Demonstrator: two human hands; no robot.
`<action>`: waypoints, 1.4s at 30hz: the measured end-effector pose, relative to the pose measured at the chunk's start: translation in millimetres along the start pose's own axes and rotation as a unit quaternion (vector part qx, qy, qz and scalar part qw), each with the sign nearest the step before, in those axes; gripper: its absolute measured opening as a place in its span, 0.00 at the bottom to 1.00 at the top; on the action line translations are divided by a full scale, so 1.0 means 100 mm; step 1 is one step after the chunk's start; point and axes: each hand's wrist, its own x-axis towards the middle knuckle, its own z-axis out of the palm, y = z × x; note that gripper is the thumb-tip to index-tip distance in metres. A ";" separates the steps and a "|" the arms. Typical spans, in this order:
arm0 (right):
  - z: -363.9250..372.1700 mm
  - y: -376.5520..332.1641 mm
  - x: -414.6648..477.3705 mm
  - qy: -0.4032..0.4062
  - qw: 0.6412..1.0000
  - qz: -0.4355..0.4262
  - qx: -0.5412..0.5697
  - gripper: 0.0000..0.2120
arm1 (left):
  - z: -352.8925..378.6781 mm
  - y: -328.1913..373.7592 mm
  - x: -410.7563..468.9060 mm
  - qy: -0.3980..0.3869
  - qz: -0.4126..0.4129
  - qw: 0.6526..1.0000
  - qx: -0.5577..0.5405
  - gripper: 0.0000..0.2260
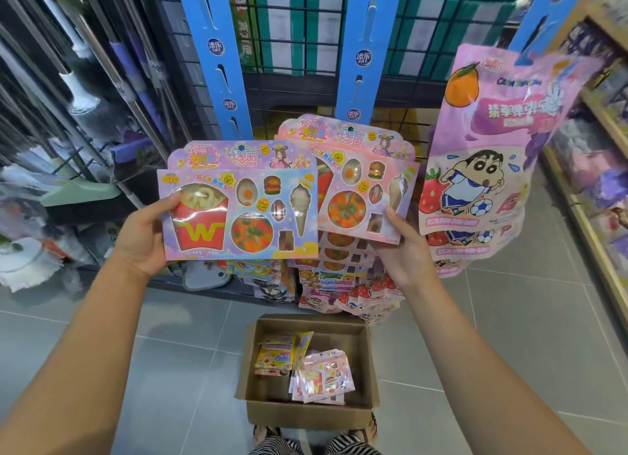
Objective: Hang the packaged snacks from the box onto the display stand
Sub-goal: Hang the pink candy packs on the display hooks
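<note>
A grey tiled shop floor (492, 335) is running down an aisle, with mops and brooms (78, 91) standing along the left and shelves (601, 121) lining the right. Nearest the camera, an open cardboard box (306, 415) is sitting on the floor, and a few loose snack packs (323, 376) are lying inside it.

Above the box, the left hand (142, 240) is holding a pink snack card (244, 210) by its left edge. Its grip is closed on the card, thumb pressing the front beside the printed fries, fingers tucked behind. The right hand (404, 251) is gripping a second card (367, 189) of the same design at its lower right corner, thumb on the front, fingers underneath. The first card is overlapping this one's left side.

The second card's top is reaching up to the middle blue strip (356, 64) of the display stand, though whether it is hooked on cannot be told. More hanging packs (339, 271) are trailing below it towards the floor. To the right, tall pink pouches (492, 155) printed with a cartoon boy are hanging from another strip. Behind the strips, a dark wire grid (424, 57) is screening stacked green-and-white cartons (289, 20).
</note>
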 end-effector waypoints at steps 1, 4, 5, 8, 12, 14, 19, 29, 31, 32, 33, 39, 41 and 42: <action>0.00 0.00 0.00 -0.001 1.000 -0.004 0.003 0.17 | -0.01 0.00 -0.01 0.001 0.000 1.000 -0.002 0.19; 0.02 -0.02 -0.01 -0.002 1.000 -0.005 0.007 0.17 | -0.02 0.00 -0.02 0.012 -0.003 1.000 -0.007 0.20; 0.01 -0.01 0.00 0.000 1.000 -0.003 0.006 0.16 | -0.02 0.00 -0.02 0.014 -0.003 1.000 -0.007 0.19; 0.00 0.00 0.01 0.008 1.000 0.005 -0.006 0.16 | -0.02 0.00 -0.02 0.013 -0.001 1.000 -0.010 0.20; -0.04 0.01 0.04 0.022 1.000 -0.003 -0.020 0.12 | 0.00 0.00 -0.04 0.007 -0.004 1.000 -0.017 0.21; -0.08 0.03 0.06 0.031 0.999 -0.003 -0.032 0.12 | 0.01 0.00 -0.04 -0.004 -0.006 1.000 -0.021 0.21; -0.16 0.15 0.08 0.098 0.989 -0.025 -0.107 0.27 | 0.03 -0.02 -0.09 -0.017 -0.016 0.999 -0.024 0.21; 0.10 0.33 -0.03 0.284 0.929 0.063 -0.228 0.10 | 0.29 0.05 -0.15 -0.074 -0.026 0.997 -0.005 0.07; 0.27 0.26 -0.13 0.226 0.941 0.058 -0.246 0.09 | 0.39 0.10 -0.16 -0.104 -0.020 0.994 0.000 0.12; 0.36 0.23 -0.16 0.185 0.951 0.032 -0.245 0.12 | 0.43 0.12 -0.16 -0.118 -0.012 0.993 0.003 0.20; 0.44 0.19 -0.19 0.143 0.962 0.005 -0.231 0.15 | 0.48 0.15 -0.15 -0.125 -0.006 0.992 0.014 0.28; 0.78 -0.11 -0.28 0.058 0.946 -0.132 -0.289 0.15 | 0.83 0.35 -0.09 -0.112 0.091 0.989 0.034 0.12; 0.80 -0.16 -0.23 0.063 0.939 -0.150 -0.304 0.11 | 0.91 0.41 -0.04 -0.106 0.117 0.986 0.052 0.12; 0.81 -0.18 -0.20 0.067 0.936 -0.154 -0.308 0.13 | 0.95 0.43 -0.02 -0.102 0.129 0.984 0.063 0.14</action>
